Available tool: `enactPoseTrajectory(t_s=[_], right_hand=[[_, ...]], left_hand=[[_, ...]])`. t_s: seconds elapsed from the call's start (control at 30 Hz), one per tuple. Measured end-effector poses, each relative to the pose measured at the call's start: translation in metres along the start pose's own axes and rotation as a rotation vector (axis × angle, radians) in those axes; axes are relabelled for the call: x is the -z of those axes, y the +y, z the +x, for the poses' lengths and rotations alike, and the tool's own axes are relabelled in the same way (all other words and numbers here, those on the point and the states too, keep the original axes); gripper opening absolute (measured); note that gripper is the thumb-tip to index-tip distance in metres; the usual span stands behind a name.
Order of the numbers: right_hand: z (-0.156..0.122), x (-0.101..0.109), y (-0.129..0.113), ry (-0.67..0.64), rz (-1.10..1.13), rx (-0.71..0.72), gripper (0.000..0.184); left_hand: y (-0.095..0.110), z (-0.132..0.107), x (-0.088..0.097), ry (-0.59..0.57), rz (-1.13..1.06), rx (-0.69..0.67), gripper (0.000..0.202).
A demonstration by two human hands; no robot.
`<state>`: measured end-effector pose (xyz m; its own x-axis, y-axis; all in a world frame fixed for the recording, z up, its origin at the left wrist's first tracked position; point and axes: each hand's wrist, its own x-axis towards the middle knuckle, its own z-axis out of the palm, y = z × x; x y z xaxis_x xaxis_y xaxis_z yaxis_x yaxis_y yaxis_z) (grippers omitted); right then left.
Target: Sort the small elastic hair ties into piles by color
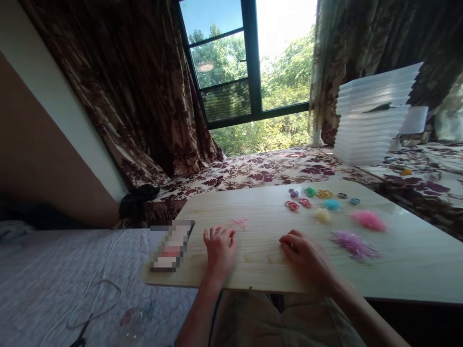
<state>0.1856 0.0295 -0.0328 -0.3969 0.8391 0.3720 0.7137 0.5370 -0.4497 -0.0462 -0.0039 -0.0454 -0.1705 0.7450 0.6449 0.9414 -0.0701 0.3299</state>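
Note:
My left hand rests on the light wooden board, its fingers loosely bent and somewhat apart, with nothing visible in them. Just beyond its fingertips lies a small scatter of pink bits. To the right, my right hand leans on the board with fingers curled in and thumb close to the index finger. No object shows at its fingertips. Near it lie a bundle of purple strands, a pink bundle, a pale yellow bundle and a blue bundle.
Several small coloured rings, among them green, yellow and red, lie along the far side. A blurred-out flat device is at the board's left. A white stack stands back right; a cable crosses the bed.

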Motion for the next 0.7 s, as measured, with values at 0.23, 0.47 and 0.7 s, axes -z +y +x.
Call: enactPoseTrajectory(t_s=[0.23, 0.47, 0.7], right_hand=[[-0.0012, -0.0021, 0.0013, 0.006, -0.003, -0.005, 0.031], [0.0, -0.0033, 0.0029, 0.014, -0.005, 0.01, 0.031], [0.0001, -0.0021, 0.0019, 0.011, 0.002, 0.01, 0.033]], left_hand=[[-0.0128, -0.0071, 0.0092, -0.01, 0.085, 0.079, 0.02], [-0.0082, -0.0078, 0.009, -0.091, 0.099, 0.038, 0.025], [-0.0072, -0.0087, 0.011, -0.115, 0.088, 0.022, 0.02]])
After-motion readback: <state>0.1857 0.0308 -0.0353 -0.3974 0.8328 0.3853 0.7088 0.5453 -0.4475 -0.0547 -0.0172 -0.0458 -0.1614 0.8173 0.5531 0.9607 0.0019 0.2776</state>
